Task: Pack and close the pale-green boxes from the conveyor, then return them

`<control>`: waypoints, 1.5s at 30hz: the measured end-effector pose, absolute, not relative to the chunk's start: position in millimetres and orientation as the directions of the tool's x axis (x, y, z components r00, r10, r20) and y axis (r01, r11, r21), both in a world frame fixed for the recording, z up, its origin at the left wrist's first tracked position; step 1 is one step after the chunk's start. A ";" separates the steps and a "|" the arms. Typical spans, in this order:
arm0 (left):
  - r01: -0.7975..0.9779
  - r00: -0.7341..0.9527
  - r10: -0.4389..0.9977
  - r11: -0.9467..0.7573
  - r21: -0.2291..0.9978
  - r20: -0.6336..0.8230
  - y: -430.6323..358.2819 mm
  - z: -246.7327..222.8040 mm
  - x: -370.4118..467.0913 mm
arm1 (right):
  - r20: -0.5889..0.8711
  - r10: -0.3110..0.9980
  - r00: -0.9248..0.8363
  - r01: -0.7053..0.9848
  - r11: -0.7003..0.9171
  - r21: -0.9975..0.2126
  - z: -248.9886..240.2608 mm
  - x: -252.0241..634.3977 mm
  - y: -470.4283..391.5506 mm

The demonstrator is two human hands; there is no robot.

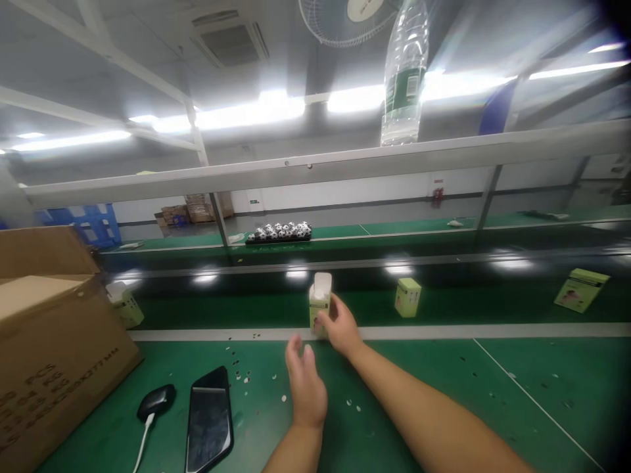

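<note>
My right hand (342,328) grips a small yellow-green carton (319,305) by its right side, thumb across the front. The carton stands upright at the near edge of the dark belt, and its white top flap is raised. Just below and to the left is my left hand (306,384), fingers apart and pointing up, holding nothing. A similar carton (407,297) stands to the right on the belt, and another carton (582,290) sits tilted at the far right. At the left, a carton (127,306) with a pale raised flap is partly hidden by the cardboard box.
A large open cardboard box (64,368) fills the left side. On the green table lie a phone (210,420), a black device (156,401) with a white cable, and scattered small bits. A water bottle (405,85) stands on the overhead rail (345,164). Behind sits a tray of small football-patterned balls (280,231).
</note>
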State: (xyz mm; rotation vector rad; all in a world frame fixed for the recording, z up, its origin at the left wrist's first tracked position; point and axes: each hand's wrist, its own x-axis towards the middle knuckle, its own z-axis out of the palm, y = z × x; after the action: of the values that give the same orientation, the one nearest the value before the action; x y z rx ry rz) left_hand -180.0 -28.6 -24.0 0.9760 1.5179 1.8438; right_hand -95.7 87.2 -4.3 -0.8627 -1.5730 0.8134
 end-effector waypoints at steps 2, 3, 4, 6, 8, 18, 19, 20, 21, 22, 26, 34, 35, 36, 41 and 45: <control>-0.039 -0.597 0.776 -0.281 0.959 0.203 -30.8 -19.6 -183.8 | 0.492 0.828 -0.269 -0.004 0.510 -0.860 -6.7 -88.8 55.7; -0.099 -0.565 0.800 -0.310 0.946 0.203 -32.3 -17.5 -184.5 | 0.488 0.804 -0.341 -0.056 0.500 -0.864 -9.1 -86.1 40.7; -0.160 -0.513 0.834 -0.326 0.932 0.203 -34.1 -15.5 -184.5 | 0.477 0.787 -0.390 -0.116 0.472 -0.874 -11.8 -84.2 27.3; -0.240 -0.378 0.901 -0.319 0.917 0.214 -37.7 -12.3 -182.7 | 0.428 0.806 -0.410 -0.241 0.356 -0.903 -16.2 -83.5 7.7; -0.232 -0.304 0.929 -0.288 0.929 0.212 -40.2 -10.2 -180.5 | 0.341 0.870 -0.357 -0.336 0.221 -0.916 -17.6 -85.7 -1.7; -0.316 -0.261 0.954 -0.232 0.920 0.150 -32.6 3.6 -183.3 | 0.164 0.937 -0.310 -0.279 0.075 -0.957 9.2 -86.5 1.1; -0.306 -0.281 0.942 -0.267 0.914 0.182 -31.9 5.9 -183.8 | 0.192 0.936 -0.294 -0.280 0.107 -0.954 11.8 -86.0 2.8; -0.287 -0.303 0.928 -0.303 0.908 0.214 -31.2 7.6 -184.2 | 0.230 0.935 -0.271 -0.280 0.152 -0.948 13.5 -85.2 4.8; -0.268 -0.323 0.915 -0.333 0.904 0.241 -30.7 8.7 -184.6 | 0.277 0.929 -0.244 -0.277 0.207 -0.938 14.3 -84.0 6.9; -0.255 -0.337 0.905 -0.354 0.900 0.260 -30.4 9.0 -185.1 | 0.333 0.918 -0.217 -0.266 0.273 -0.924 14.3 -82.0 9.0; -0.204 -0.349 0.873 -0.424 0.882 0.339 -31.2 3.8 -187.2 | 0.626 0.744 -0.233 -0.167 0.603 -0.780 10.4 -65.6 15.6; 0.029 -0.323 0.844 -0.445 0.895 0.429 -31.0 -3.7 -185.6 | 0.763 0.536 -0.361 0.083 0.833 -0.546 15.8 -48.8 16.3; 0.021 -0.319 0.843 -0.450 0.893 0.433 -30.5 -3.0 -185.4 | 0.764 0.542 -0.349 0.093 0.832 -0.548 16.7 -50.3 15.5; 0.016 -0.315 0.842 -0.457 0.889 0.438 -30.2 -2.1 -185.2 | 0.763 0.549 -0.342 0.103 0.828 -0.551 17.5 -51.8 14.7; 0.010 -0.317 0.852 -0.435 0.900 0.415 -32.0 1.2 -182.4 | 0.768 0.552 -0.325 0.137 0.831 -0.540 17.2 -54.5 12.6; -0.029 -0.304 0.870 -0.416 0.909 0.389 -34.8 0.4 -180.7 | 0.781 0.490 -0.386 0.115 0.866 -0.487 13.6 -52.5 13.4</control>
State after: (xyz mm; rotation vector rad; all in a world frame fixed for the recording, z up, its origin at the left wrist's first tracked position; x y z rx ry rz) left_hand -180.7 -34.8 0.4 1.2829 1.1225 1.7903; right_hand -52.5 13.4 13.6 -0.4462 -1.9476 0.4307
